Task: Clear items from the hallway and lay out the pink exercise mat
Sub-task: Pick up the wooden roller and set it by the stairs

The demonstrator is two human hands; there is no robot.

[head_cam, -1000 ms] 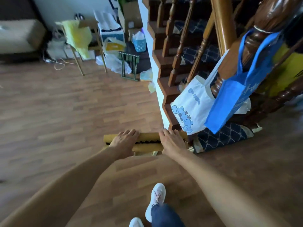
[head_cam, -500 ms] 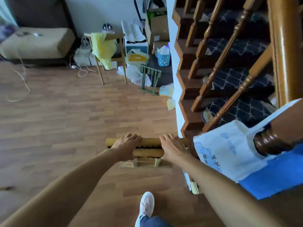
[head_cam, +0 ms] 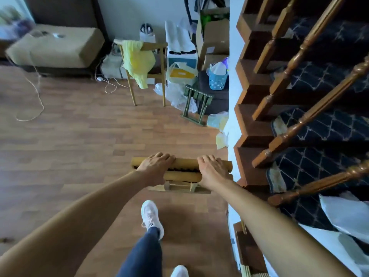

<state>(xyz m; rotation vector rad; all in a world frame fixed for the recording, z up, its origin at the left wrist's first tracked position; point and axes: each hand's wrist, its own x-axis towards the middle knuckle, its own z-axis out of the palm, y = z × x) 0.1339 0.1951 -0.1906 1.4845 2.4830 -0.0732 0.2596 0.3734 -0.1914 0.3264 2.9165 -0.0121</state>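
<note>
One head cam, wide-angle, looking forward and down along both arms; left hand (head_cam: 154, 168) and right hand (head_cam: 212, 168) sitting near, mid-frame on stool (head_cam: 183, 162); floor (head_cam: 79, 146) filling left, stairs (head_cam: 251, 128) right.

Glossy varnished wood banister (head_cam: 311, 108), matt wood-plank floor (head_cam: 79, 146), blue plastic basket (head_cam: 217, 80)

Left hand (head_cam: 154, 168) and right hand (head_cam: 212, 169) are gripping the wooden stool (head_cam: 184, 162), fingers curling over its far rail. Stool is showing just beside the staircase (head_cam: 253, 128); a white shoe (head_cam: 150, 216) is resting on the plank floor (head_cam: 79, 146).
</note>
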